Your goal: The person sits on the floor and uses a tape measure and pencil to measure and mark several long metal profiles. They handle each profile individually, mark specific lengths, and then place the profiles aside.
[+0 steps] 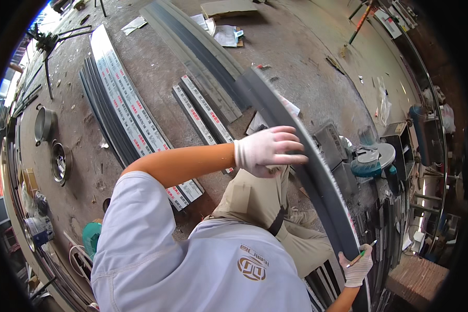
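A long dark grey profile bar (296,151) slants across the view from the upper middle to the lower right. My left hand (270,151), in a white glove, is at its left side. The fingers are stretched out and a little apart, with their tips over or against the bar's face; contact is hard to tell. My right hand (359,268), also gloved, grips the near end of the bar. A green pencil (356,257) sticks out from between those same fingers.
Profile strips with printed film (125,93) lie at left, and two short strips (203,112) sit mid-floor. Another long profile (192,52) lies beyond. A teal cutting machine (372,161) stands at right, above bundled dark bars (379,223). Two metal pans (61,164) rest at far left.
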Demonstrator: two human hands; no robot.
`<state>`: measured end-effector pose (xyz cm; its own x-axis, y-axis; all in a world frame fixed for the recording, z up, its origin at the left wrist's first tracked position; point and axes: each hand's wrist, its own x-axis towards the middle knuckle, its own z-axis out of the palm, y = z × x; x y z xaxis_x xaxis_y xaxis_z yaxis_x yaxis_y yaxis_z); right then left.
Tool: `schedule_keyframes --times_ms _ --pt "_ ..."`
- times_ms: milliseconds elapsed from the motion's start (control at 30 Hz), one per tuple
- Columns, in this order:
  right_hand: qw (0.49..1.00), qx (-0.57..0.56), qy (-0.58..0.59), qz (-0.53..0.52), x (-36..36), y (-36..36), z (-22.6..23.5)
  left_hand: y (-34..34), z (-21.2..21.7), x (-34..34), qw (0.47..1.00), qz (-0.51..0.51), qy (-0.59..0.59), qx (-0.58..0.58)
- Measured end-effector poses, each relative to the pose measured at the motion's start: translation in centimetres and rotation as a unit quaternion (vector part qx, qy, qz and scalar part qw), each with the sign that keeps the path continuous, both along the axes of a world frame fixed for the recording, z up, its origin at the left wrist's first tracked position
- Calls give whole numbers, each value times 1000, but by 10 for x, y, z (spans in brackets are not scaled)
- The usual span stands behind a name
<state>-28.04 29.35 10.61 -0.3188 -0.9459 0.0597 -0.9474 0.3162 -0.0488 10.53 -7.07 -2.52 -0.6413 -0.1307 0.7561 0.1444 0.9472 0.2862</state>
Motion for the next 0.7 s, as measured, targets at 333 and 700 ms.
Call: schedule_keyframes --times_ms 333,700 --pt "995 -76 -2 -69 0 62 -17 -84 -203 68 820 121 -557 50" --pt "987 -112 -41 -105 11 103 -32 -79 -229 58 627 134 -764 71"
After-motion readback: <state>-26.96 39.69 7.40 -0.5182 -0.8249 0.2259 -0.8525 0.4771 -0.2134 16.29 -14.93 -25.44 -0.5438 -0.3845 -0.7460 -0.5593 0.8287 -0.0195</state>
